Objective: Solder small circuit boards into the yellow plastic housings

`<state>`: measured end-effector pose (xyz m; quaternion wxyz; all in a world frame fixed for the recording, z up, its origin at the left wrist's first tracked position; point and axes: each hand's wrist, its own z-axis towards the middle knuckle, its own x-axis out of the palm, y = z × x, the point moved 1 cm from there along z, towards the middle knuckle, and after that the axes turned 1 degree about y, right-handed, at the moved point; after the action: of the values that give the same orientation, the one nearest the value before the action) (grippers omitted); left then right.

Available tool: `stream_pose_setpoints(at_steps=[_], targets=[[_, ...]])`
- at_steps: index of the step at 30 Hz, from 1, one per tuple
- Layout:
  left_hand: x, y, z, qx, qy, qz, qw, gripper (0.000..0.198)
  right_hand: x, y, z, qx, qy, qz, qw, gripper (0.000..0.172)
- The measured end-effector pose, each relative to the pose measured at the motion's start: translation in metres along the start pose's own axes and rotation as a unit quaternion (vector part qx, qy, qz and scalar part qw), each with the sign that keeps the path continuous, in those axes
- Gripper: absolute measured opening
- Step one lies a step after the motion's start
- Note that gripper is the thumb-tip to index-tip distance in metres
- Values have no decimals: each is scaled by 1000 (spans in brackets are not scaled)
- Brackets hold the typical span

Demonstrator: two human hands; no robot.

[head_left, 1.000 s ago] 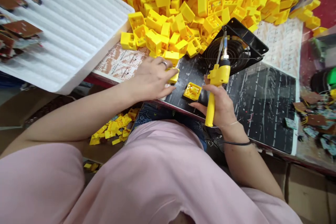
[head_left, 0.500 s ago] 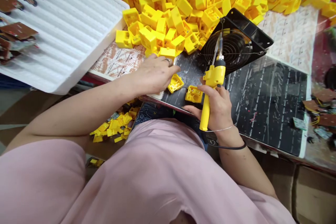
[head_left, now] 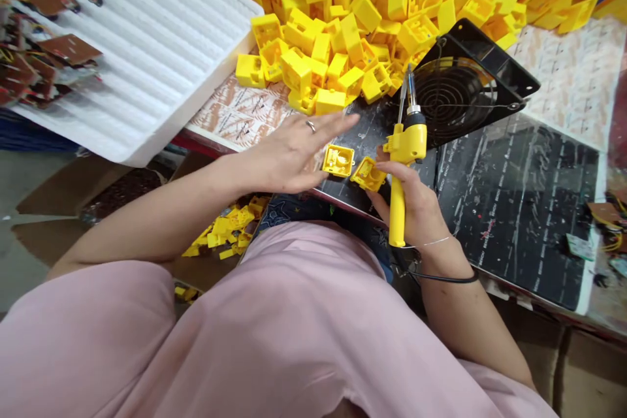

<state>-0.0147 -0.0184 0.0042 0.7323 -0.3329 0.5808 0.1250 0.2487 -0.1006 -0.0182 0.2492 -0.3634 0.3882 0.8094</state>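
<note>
We see a left hand (head_left: 294, 150) spread open and empty, its fingertips just beside a yellow plastic housing (head_left: 338, 160) on a black mat (head_left: 514, 209). A right hand (head_left: 414, 209) closes around a yellow-handled soldering iron (head_left: 404, 144), the tip angled away from the wrist toward a caged fan (head_left: 455, 98). A second housing (head_left: 368, 174) lies at the right fingertips, and a heap of matching housings (head_left: 343, 26) rises beyond the left fingers.
</note>
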Motion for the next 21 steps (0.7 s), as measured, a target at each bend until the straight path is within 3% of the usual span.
stream_pose_setpoints(at_steps=[3, 7, 11, 15, 18, 21], targets=[[-12, 24, -21, -35, -15, -4, 999, 80, 6, -2, 2, 4, -6, 9, 1000, 51], [-15, 40, -41, -84, 46, 18, 995, 81, 10, -3, 3, 0, 1, 10, 1000, 58], [-17, 43, -42, -135, 48, 23, 989, 69, 11, -3, 10, -7, -19, 14, 1000, 68], [-20, 45, -30, -65, 72, -5, 995, 55, 27, -2, 26, -28, -13, 15, 999, 64], [-17, 35, -19, -43, 63, -1, 997, 58, 42, 3, 37, -4, 45, -23, 999, 59], [-13, 22, -18, -101, 7, 33, 994, 61, 44, 5, 41, 45, 108, -74, 990, 45]])
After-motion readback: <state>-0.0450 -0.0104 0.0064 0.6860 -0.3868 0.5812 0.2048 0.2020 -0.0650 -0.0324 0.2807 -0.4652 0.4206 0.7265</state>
